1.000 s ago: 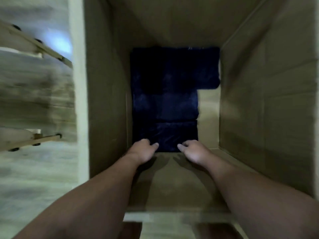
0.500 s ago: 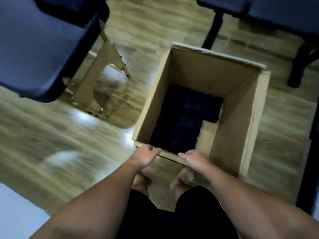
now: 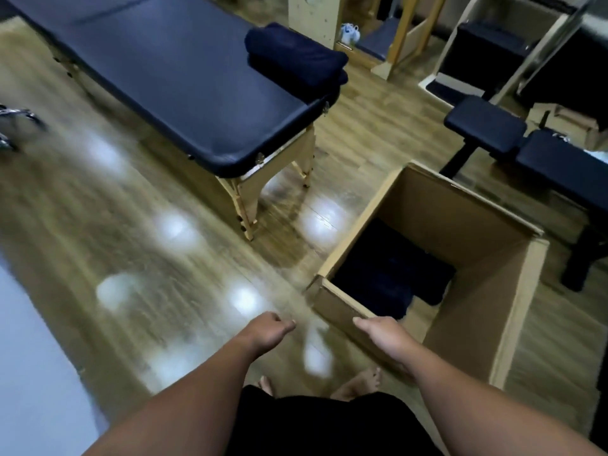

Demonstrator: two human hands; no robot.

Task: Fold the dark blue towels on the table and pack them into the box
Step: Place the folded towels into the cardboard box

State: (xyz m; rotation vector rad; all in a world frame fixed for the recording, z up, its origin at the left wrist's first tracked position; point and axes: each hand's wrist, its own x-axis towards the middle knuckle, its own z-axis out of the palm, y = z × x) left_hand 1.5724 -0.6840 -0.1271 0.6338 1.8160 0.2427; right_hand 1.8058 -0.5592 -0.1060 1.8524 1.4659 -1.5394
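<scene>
While both hands hold nothing, the left hand (image 3: 268, 332) hangs over the floor with a loosely curled grip, and the right hand (image 3: 381, 334) has relaxed fingers near the box (image 3: 493, 291) edge. Remaining towels (image 3: 296, 55) lie at the right end of the surface (image 3: 164, 77). I think it is best to fold each one flat and small, to fit beside the packed towels (image 3: 388, 278).

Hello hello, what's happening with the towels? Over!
Both hands, left and right, empty. Some towels in box; a towel pile waits on table. Path clear.
</scene>
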